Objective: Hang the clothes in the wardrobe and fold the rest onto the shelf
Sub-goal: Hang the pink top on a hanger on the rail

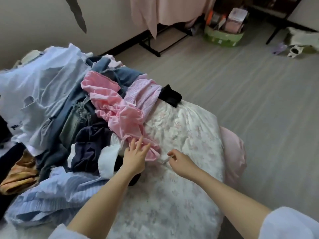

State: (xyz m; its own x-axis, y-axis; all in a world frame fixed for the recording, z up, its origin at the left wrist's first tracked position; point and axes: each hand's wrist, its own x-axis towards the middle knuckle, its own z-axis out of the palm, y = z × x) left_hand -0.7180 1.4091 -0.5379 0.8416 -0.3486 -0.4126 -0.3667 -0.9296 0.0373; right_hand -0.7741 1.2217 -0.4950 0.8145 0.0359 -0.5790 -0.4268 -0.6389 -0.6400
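A pile of clothes lies on the bed with a floral white cover [181, 131]. On top is a pink garment [112, 104], beside a pink striped one [145, 95] and a black piece [170, 95]. Light blue shirts [43, 80], denim [110, 71] and navy items [89, 144] fill the left. My left hand [135, 156] reaches with spread fingers onto the lower end of the pink garment. My right hand [179, 161] hovers just right of it over the cover, fingers loosely curled, thumb and forefinger close together; whether it pinches fabric is unclear.
A black clothes rack [155, 44] draped with pink fabric [155, 12] stands by the far wall. A green basket [222, 37] with boxes sits on the grey floor. More items [296, 47] lie at far right. A pink pillow [234, 152] pokes out at the bed edge.
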